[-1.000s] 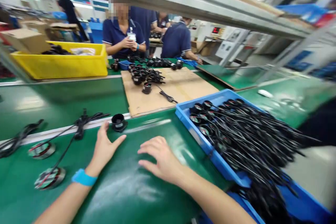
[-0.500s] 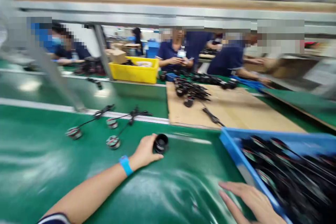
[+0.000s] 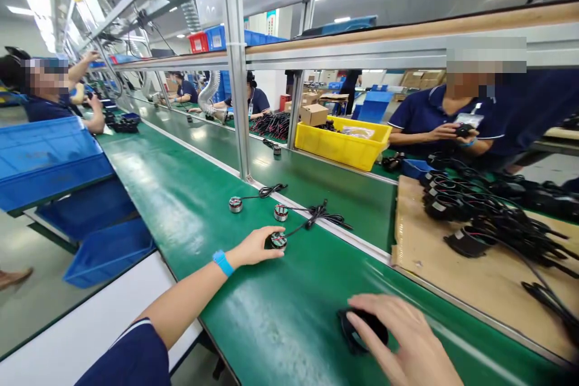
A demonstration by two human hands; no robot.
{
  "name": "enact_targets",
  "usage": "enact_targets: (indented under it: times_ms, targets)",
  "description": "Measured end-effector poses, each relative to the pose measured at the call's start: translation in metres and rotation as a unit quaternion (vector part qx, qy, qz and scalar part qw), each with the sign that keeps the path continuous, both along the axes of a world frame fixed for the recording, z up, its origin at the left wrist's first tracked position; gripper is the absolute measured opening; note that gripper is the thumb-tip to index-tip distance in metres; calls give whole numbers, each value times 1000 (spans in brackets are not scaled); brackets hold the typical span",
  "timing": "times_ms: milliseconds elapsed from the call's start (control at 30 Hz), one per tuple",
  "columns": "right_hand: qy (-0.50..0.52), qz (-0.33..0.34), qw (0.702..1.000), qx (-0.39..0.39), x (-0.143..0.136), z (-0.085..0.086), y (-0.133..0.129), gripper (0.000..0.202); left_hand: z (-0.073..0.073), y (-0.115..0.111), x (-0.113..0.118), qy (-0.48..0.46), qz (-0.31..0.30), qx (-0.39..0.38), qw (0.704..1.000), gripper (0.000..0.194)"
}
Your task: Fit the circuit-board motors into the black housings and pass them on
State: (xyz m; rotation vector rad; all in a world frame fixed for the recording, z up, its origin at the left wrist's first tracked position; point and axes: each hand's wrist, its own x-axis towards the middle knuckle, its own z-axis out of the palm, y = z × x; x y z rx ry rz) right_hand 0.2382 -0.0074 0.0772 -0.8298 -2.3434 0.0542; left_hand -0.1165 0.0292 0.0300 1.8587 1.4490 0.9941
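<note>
On the green bench surface (image 3: 217, 253), my left hand (image 3: 253, 247) has its thumb and fingers around a small round motor (image 3: 279, 240), silver with red marks and a black cable trailing from it. Two similar motors lie close by: one silver motor (image 3: 281, 212) just behind, another motor (image 3: 235, 204) further left. Lower right, my right hand (image 3: 402, 338) curls over a black cup-shaped housing (image 3: 350, 332), thumb across its opening; the hand hides part of the rim.
A metal post (image 3: 237, 72) rises behind the motors. A cardboard sheet (image 3: 420, 259) at right bears several black housings with cables (image 3: 470, 211). Beyond stands a yellow bin (image 3: 339, 142). Blue crates (image 3: 49, 157) are at left. Several co-workers sit or stand around, one person's hands (image 3: 456, 131) holding a black part.
The view has swung left, and the blue bin of parts at right has left it. My left hand has let go of the black housing and closed around a motor; my right hand now has the housing.
</note>
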Motion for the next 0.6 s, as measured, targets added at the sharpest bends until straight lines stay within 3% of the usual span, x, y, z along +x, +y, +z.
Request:
enact_targets:
  times_ms: [133,333,467,533,600]
  targets:
    - [-105,-8,991,-82,-44,4,56,31,-8,10,-12,-9,-36,-32,999,62]
    - [-196,-13,976,-91,-99,-16,128,60,-10,1,-6,-10,-43,-24,999,57]
    - [-214,-9,974,-69,-116,-16,154,26,-5,-8,1,5,-18,21,1000,48]
    - [-209,6,976,-55,-113,-2,155,11,0,-11,7,4,-8,38,999,45]
    - [-196,15,979,-45,-100,18,140,19,6,-15,16,-6,-6,48,999,44]
